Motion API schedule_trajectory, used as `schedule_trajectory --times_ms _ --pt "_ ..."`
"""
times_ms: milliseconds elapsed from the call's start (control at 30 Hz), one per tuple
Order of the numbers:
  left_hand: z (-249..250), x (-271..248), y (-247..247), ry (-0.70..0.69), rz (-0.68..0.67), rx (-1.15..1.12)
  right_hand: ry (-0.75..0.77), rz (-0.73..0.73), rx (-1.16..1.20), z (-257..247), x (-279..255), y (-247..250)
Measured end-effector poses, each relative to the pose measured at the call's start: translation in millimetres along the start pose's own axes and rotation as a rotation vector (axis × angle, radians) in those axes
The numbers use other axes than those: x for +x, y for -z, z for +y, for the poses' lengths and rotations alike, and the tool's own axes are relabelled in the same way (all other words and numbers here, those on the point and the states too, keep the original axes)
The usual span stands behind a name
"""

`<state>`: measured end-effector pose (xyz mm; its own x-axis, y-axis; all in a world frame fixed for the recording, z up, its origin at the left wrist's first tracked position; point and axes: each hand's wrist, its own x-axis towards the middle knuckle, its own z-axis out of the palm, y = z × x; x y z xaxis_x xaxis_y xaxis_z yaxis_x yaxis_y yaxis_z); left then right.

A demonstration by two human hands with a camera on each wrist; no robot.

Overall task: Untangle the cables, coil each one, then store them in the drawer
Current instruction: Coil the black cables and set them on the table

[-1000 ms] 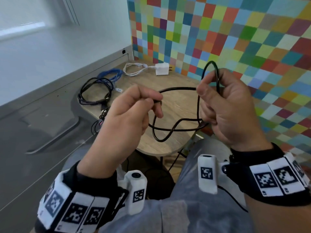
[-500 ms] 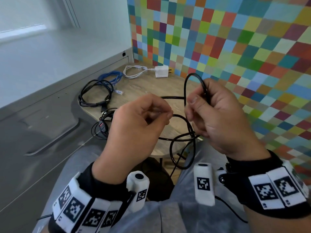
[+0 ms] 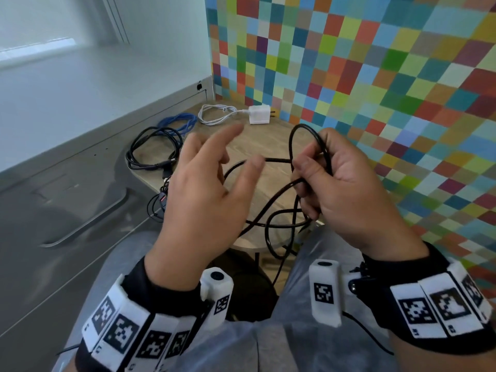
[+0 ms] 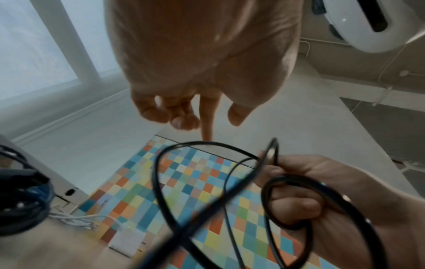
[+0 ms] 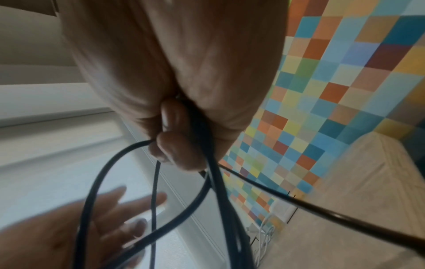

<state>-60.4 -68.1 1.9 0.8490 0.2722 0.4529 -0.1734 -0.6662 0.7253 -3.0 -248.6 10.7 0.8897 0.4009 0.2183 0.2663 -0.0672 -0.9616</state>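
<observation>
Behind everything you face a wall of coloured squares (image 3: 375,76), with a grey cabinet front and its drawer (image 3: 67,210) to your left. Between them sits the small wooden worktop (image 3: 257,146), just past your knees.

Your right hand (image 3: 346,189) is held above the worktop's near edge, its grip curled tight round several loops of the black cable (image 3: 271,208); one loop rises over the knuckles and the rest hangs in crossing curves toward your lap. Your left hand (image 3: 204,200) is beside it with the grip spread, fingers loose and apart, holding nothing; the wrist view shows the cable passing just in front of those fingertips, and whether they touch it I cannot tell.

On the worktop's far left lies a second black cable (image 3: 150,154) in a loose coil, touching a blue cable (image 3: 178,122) behind it. At the back, near the wall, a white charger (image 3: 259,115) rests with its white cord (image 3: 214,116) looped alongside.
</observation>
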Motion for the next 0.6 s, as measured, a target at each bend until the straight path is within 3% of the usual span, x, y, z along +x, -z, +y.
schedule_trajectory --times_ms 67,133,233,300,467,600 --pt "-4 5 3 0.088 -0.091 -0.088 0.009 0.002 0.006 1 0 3" --pt "-7 7 5 0.178 -0.213 -0.329 0.025 0.009 -0.023 3 1 4" --pt "-6 5 8 0.183 -0.405 -0.692 0.087 0.049 -0.104 7 1 4" --pt "-5 2 9 0.130 -0.529 -0.813 0.122 0.070 -0.168 8 1 4" --pt "-5 -1 1 -0.041 -0.660 -0.634 0.103 0.032 -0.227 10 0 5" --pt "1 -2 0 0.067 -0.632 -0.594 0.087 0.047 -0.104 11 -3 7"
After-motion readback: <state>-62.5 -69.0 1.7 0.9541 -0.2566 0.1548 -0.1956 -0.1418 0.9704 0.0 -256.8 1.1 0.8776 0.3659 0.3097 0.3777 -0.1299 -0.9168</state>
